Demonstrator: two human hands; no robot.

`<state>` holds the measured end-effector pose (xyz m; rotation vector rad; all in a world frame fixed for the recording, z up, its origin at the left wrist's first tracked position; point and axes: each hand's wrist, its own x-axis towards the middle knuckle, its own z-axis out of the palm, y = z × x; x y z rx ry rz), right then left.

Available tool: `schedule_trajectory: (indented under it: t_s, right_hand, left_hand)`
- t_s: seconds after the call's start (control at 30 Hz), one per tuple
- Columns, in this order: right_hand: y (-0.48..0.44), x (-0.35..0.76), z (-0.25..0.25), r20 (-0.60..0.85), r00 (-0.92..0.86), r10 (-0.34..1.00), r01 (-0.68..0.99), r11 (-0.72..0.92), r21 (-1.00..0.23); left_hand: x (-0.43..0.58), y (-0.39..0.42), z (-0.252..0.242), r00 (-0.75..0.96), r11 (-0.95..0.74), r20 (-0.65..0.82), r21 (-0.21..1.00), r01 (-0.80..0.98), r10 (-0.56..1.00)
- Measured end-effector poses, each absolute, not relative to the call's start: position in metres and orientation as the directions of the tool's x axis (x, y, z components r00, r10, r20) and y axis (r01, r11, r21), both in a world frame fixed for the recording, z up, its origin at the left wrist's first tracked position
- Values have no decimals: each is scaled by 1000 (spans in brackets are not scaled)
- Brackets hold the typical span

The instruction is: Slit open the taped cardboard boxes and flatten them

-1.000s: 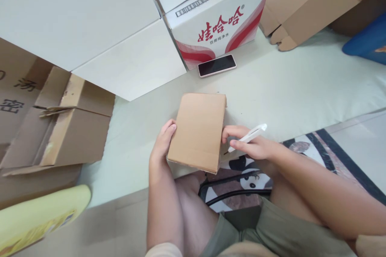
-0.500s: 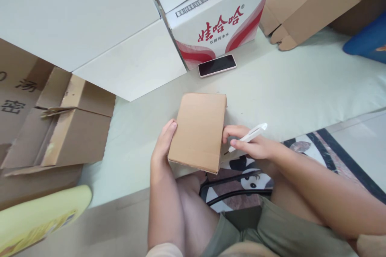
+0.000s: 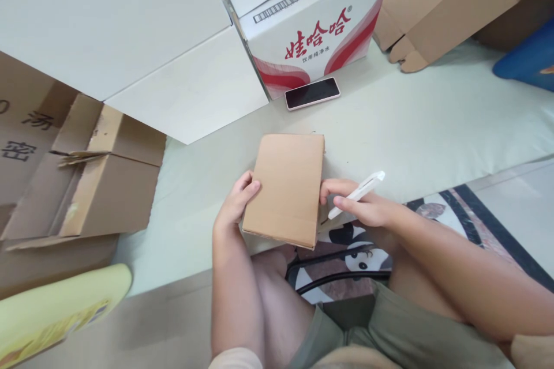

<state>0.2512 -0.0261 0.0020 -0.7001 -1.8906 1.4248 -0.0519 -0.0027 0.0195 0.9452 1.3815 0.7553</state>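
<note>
A small brown cardboard box (image 3: pixel 285 190) stands in front of me on the pale green covered surface (image 3: pixel 402 127). My left hand (image 3: pixel 236 202) is closed on its left edge, the thumb lying on the top face and the other fingers hidden beside the box. To the right, my right hand (image 3: pixel 367 207) is wrapped round a slim white utility knife (image 3: pixel 360 191), its far end tilted up to the right. The bent index finger of that hand touches or nearly touches the box's right side. Whether a blade is out is hard to see.
A smartphone (image 3: pixel 312 94) lies before a white and red carton (image 3: pixel 320 34). White boxes (image 3: pixel 186 92) stand at the back left, and a large brown carton (image 3: pixel 121 184) at the left. An opened cardboard piece (image 3: pixel 459 6) and a blue object (image 3: pixel 528 57) are at right. A yellow object (image 3: pixel 64 305) sits lower left.
My left thumb has shifted inward onto the box's top face. The utility knife has tipped up slightly in my right hand. The box has barely moved.
</note>
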Motion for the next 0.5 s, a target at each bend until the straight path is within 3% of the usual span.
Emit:
schedule_trajectory:
  t_s: [0.5]
  right_hand:
    - [-26, 249, 0, 202, -619, 759, -7, 252, -968]
  left_hand:
    - [-56, -2, 14, 38, 465, -468, 883, 69, 883]
